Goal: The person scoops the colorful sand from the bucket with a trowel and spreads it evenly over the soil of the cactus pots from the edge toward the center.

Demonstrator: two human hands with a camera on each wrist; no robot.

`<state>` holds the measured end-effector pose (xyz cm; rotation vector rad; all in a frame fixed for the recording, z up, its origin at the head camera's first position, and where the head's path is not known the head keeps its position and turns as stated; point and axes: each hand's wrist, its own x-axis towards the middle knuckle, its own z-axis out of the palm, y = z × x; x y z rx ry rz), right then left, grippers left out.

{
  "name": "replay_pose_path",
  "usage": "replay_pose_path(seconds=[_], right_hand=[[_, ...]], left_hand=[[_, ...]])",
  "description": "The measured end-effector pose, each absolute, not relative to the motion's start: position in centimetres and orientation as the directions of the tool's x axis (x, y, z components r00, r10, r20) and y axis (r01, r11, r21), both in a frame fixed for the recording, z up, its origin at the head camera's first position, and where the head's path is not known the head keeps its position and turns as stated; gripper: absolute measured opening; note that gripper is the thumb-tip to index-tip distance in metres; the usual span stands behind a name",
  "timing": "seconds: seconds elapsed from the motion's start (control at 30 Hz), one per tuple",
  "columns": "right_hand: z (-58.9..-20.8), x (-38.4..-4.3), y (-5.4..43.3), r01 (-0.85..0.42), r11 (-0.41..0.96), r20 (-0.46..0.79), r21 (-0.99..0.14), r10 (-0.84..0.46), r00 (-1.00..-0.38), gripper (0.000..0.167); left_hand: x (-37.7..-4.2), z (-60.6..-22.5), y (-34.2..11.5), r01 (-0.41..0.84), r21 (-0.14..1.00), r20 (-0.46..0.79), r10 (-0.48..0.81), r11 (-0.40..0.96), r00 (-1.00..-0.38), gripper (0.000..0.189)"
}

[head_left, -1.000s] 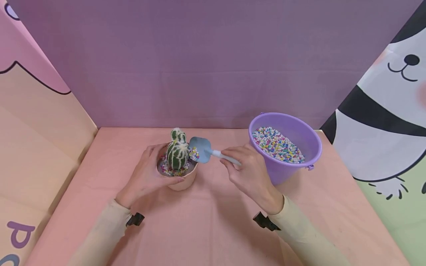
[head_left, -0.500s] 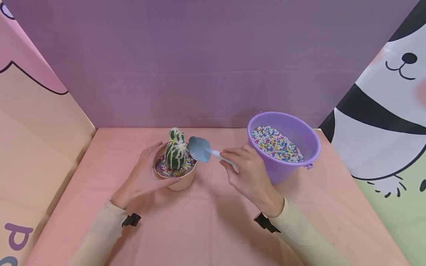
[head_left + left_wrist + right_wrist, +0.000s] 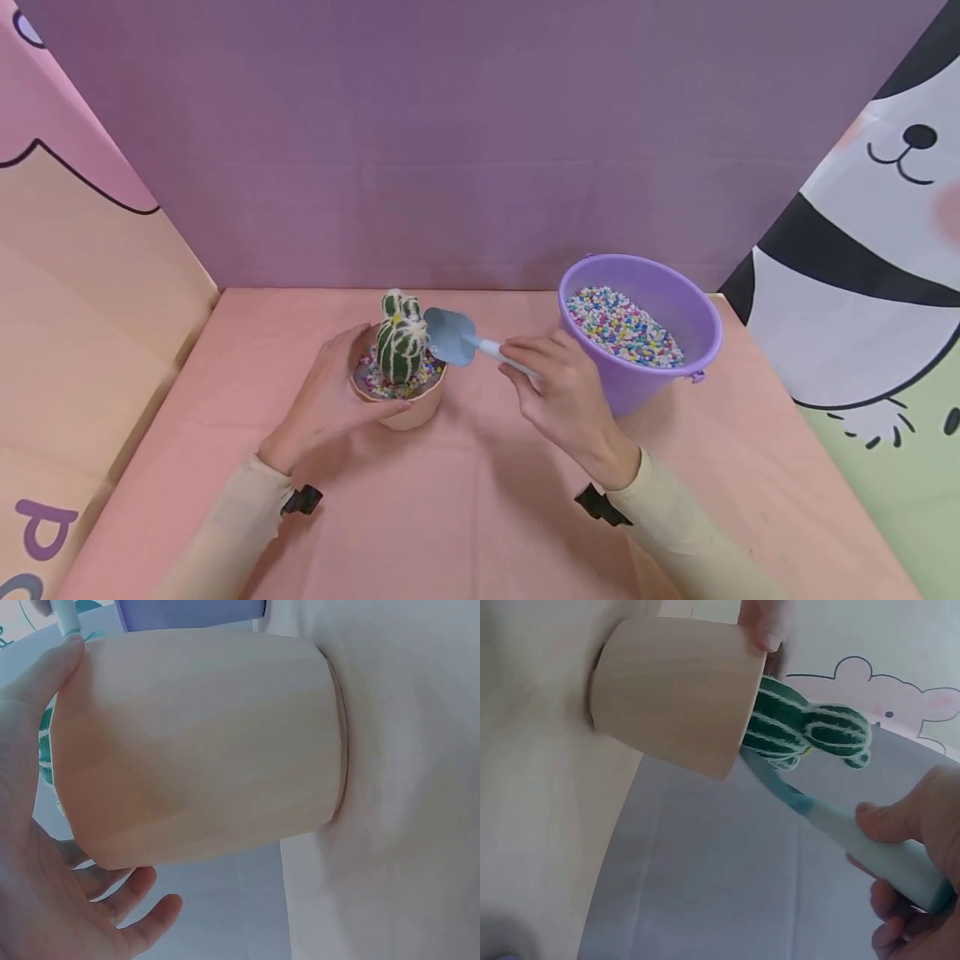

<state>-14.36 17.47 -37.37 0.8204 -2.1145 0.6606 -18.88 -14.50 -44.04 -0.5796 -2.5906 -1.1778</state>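
A green cactus with white stripes (image 3: 400, 350) stands in a pale peach pot (image 3: 411, 412), with coloured pebbles around its base. My left hand (image 3: 326, 398) holds the pot by its rim, thumb on the near side and fingers round the far side. My right hand (image 3: 562, 392) grips the light handle of a small blue trowel (image 3: 451, 337). The trowel's blade meets the pot's right rim, beside the cactus, and no pebbles show on it. In the right wrist view the trowel (image 3: 840, 826) slants up to the rim, thumb along its handle.
Right of the pot stands a purple bucket (image 3: 637, 387), partly filled with multicoloured pebbles (image 3: 626, 329). A purple backdrop (image 3: 480, 150) rises behind the pink tabletop (image 3: 420, 517). Printed side panels, one with a panda (image 3: 862, 275), flank the table.
The pebbles that lay on the trowel's blade have gone into the pot. Both hands and the trowel have stayed nearly in place; the blade has tipped slightly.
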Motion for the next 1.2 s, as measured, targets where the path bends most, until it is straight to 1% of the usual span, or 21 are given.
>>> replay_pose_path(seconds=[0.1, 0.3, 0.43, 0.63, 0.73, 0.83, 0.9, 1.1, 1.2], right_hand=[[-37.5, -14.4, 17.6, -0.735, 0.655, 0.798, -0.176, -0.342, -0.496, 0.026], [-37.8, -14.3, 17.8, -0.738, 0.653, 0.803, -0.168, -0.343, -0.487, 0.026], [-37.8, -14.2, 17.8, -0.741, 0.648, 0.803, -0.177, -0.340, -0.489, 0.026], [-37.9, -14.1, 18.0, -0.733, 0.643, 0.802, -0.220, -0.308, -0.511, 0.027], [-38.1, -14.2, 18.3, -0.731, 0.635, 0.801, -0.250, -0.289, -0.525, 0.028], [-38.0, -14.2, 18.6, -0.720, 0.623, 0.790, -0.306, -0.255, -0.557, 0.028], [-37.8, -14.3, 18.9, -0.702, 0.619, 0.778, -0.351, -0.224, -0.587, 0.027], [-37.1, -14.2, 20.0, -0.606, 0.574, 0.684, -0.550, -0.107, -0.722, 0.026], [-36.8, -14.2, 20.6, -0.559, 0.551, 0.637, -0.620, -0.062, -0.768, 0.026]], left_hand=[[-18.8, -44.1, -14.4, 0.447, 0.660, 0.372, 0.253, 0.604, -0.893, 0.114], [-19.0, -44.0, -14.3, 0.489, 0.648, 0.412, 0.272, 0.583, -0.870, 0.101], [-18.9, -44.0, -14.3, 0.482, 0.642, 0.404, 0.272, 0.596, -0.874, 0.102], [-18.8, -44.1, -14.3, 0.490, 0.637, 0.413, 0.273, 0.595, -0.869, 0.104], [-18.6, -44.1, -14.4, 0.471, 0.650, 0.407, 0.250, 0.596, -0.878, 0.105], [-18.1, -43.8, -14.6, 0.445, 0.675, 0.410, 0.202, 0.588, -0.890, 0.105], [-17.7, -43.4, -14.8, 0.444, 0.683, 0.432, 0.168, 0.580, -0.886, 0.104], [-17.3, -42.2, -14.6, 0.542, 0.677, 0.560, 0.129, 0.498, -0.818, 0.093], [-17.1, -41.7, -14.2, 0.583, 0.671, 0.609, 0.109, 0.458, -0.786, 0.089]])
